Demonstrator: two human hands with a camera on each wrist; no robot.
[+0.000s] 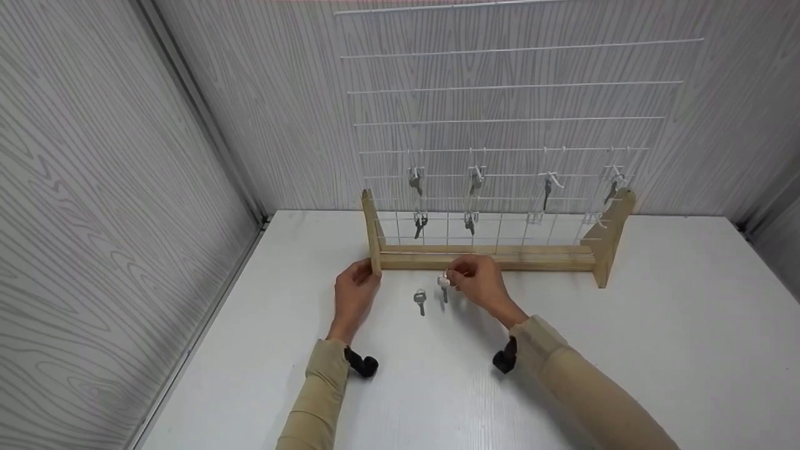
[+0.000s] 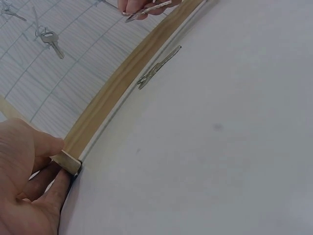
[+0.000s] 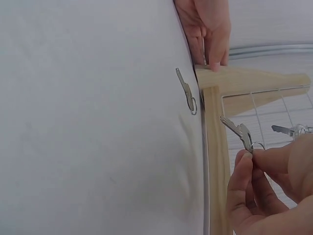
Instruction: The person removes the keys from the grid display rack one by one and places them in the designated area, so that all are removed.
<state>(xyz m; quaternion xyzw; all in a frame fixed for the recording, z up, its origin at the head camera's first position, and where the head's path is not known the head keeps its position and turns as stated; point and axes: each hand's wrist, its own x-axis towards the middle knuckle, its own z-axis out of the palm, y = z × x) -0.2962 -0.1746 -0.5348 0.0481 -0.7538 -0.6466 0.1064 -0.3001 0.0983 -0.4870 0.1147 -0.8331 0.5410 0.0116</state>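
My right hand (image 1: 480, 282) pinches a silver key (image 3: 240, 132) by its ring between thumb and fingertips. In the head view the key hangs just in front of the rack's wooden base bar (image 1: 544, 263). At the near left corner of the wooden stand, my left hand (image 1: 356, 294) grips the foot of its end piece (image 2: 68, 161), fingers on both sides of the wood. Another silver key (image 1: 420, 301) with a ring lies flat on the white table, between the two hands.
A white wire grid (image 1: 509, 119) stands upright in the wooden stand. Several keys hang from its hooks in two rows, including an upper left key (image 1: 415, 182). Two lower right hooks (image 1: 535, 218) carry no key. Grey wood-grain panels (image 1: 300, 112) rise behind and at the sides.
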